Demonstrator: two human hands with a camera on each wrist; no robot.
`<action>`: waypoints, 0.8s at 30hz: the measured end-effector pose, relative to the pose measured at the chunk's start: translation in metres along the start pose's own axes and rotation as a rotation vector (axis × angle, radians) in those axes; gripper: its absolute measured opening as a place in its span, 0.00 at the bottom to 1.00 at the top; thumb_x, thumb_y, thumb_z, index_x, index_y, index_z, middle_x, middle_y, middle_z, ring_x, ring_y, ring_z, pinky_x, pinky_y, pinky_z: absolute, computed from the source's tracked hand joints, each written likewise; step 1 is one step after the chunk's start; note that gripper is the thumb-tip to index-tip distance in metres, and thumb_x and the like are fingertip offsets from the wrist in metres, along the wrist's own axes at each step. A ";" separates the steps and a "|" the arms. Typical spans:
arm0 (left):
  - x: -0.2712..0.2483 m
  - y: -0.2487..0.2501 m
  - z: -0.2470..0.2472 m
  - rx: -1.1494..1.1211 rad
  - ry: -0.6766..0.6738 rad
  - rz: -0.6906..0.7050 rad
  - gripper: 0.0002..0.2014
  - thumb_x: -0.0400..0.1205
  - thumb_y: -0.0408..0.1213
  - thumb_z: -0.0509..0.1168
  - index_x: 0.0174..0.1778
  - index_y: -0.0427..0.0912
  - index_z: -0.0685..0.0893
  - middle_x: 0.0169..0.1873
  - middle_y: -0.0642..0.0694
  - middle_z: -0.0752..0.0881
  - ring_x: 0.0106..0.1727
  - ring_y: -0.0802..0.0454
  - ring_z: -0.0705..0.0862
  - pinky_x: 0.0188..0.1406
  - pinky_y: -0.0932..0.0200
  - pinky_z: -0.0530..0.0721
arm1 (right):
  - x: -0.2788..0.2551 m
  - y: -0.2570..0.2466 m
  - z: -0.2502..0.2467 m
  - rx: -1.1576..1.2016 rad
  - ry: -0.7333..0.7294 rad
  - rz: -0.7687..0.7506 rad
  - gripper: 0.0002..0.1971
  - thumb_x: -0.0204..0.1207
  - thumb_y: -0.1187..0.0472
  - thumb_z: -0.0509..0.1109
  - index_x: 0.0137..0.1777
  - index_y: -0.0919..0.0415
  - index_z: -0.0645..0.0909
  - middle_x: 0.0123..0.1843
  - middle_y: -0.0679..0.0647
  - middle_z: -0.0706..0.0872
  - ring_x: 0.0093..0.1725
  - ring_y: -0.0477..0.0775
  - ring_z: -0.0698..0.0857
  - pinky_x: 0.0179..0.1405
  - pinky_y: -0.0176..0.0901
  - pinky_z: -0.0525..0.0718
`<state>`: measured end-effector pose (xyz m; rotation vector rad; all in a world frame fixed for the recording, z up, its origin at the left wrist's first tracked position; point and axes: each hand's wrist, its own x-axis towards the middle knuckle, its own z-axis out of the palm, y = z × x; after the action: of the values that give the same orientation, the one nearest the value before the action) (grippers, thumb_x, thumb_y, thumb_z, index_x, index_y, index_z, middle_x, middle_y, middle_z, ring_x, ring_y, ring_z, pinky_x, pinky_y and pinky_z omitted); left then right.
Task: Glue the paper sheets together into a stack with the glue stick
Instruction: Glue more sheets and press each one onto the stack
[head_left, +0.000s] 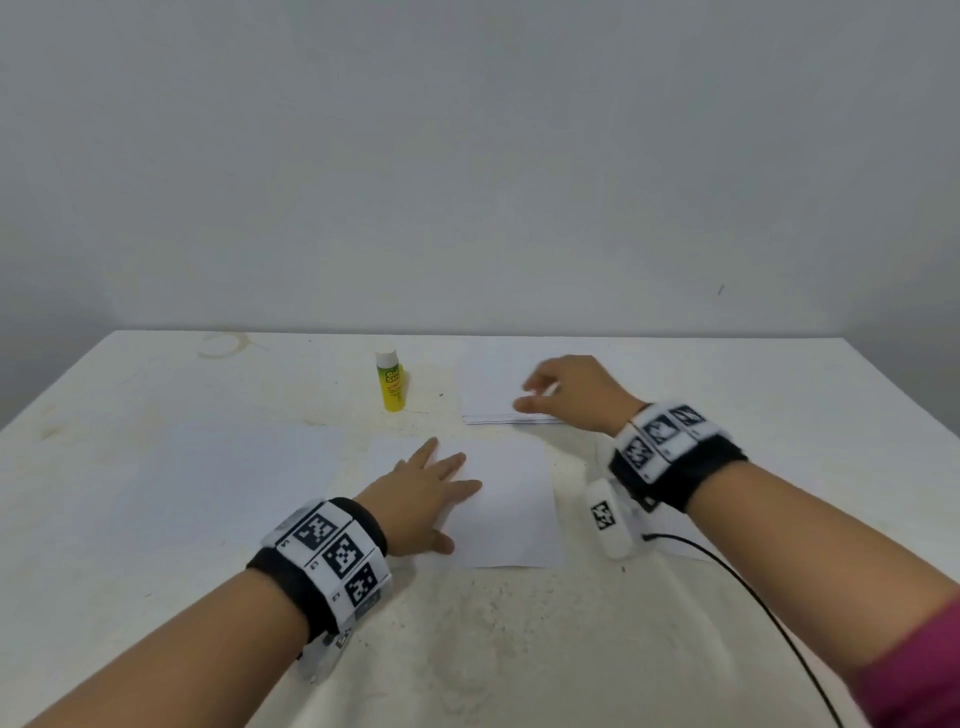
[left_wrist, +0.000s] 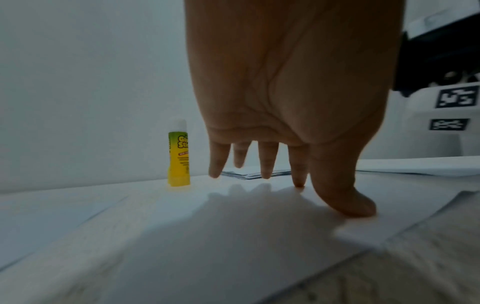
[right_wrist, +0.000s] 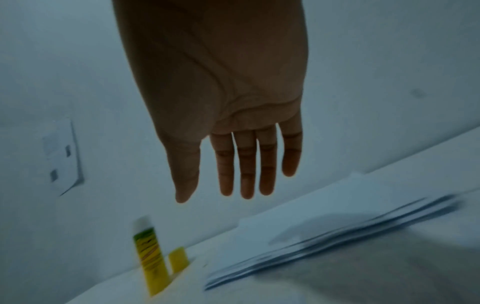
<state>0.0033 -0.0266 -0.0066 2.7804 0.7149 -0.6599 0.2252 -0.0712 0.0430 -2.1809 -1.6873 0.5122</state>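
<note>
The left hand (head_left: 423, 491) is lying flat, fingers spread, pressing a single paper sheet (head_left: 511, 512) onto the bench (head_left: 156, 597), its grip wide and holding nothing. The right hand (head_left: 571, 392) is hovering over the loose pile of sheets (head_left: 488, 384) at the far side, fingers straight and empty, blurred. The glue stick (head_left: 390, 381) is standing upright and capped left of that pile, another sheet (head_left: 228, 478) is lying apart at the left, so gluing appears barely begun.

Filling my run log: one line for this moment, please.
left hand flat on sheet | right hand open above paper pile | glue stick upright, capped
</note>
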 end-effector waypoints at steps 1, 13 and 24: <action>0.000 -0.002 0.000 -0.042 -0.025 -0.013 0.39 0.83 0.49 0.65 0.85 0.56 0.48 0.85 0.50 0.43 0.84 0.39 0.40 0.82 0.41 0.56 | 0.012 -0.015 0.008 0.014 -0.042 -0.044 0.19 0.74 0.48 0.75 0.60 0.59 0.84 0.57 0.53 0.87 0.57 0.51 0.84 0.54 0.35 0.75; 0.005 -0.010 0.007 -0.179 -0.102 -0.014 0.37 0.84 0.49 0.63 0.85 0.56 0.48 0.85 0.56 0.45 0.83 0.40 0.34 0.82 0.38 0.50 | 0.118 -0.103 0.069 0.100 -0.121 -0.067 0.12 0.73 0.54 0.76 0.38 0.58 0.77 0.40 0.51 0.80 0.47 0.54 0.76 0.35 0.37 0.71; 0.004 0.003 0.006 0.039 -0.059 -0.049 0.36 0.85 0.58 0.53 0.83 0.61 0.38 0.84 0.51 0.37 0.84 0.36 0.43 0.75 0.41 0.68 | 0.043 -0.034 -0.010 0.205 -0.300 -0.046 0.28 0.68 0.51 0.81 0.69 0.49 0.79 0.46 0.51 0.87 0.32 0.48 0.81 0.31 0.38 0.81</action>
<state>0.0058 -0.0296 -0.0139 2.7733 0.7683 -0.7702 0.2114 -0.0219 0.0644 -1.9902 -1.7370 0.9955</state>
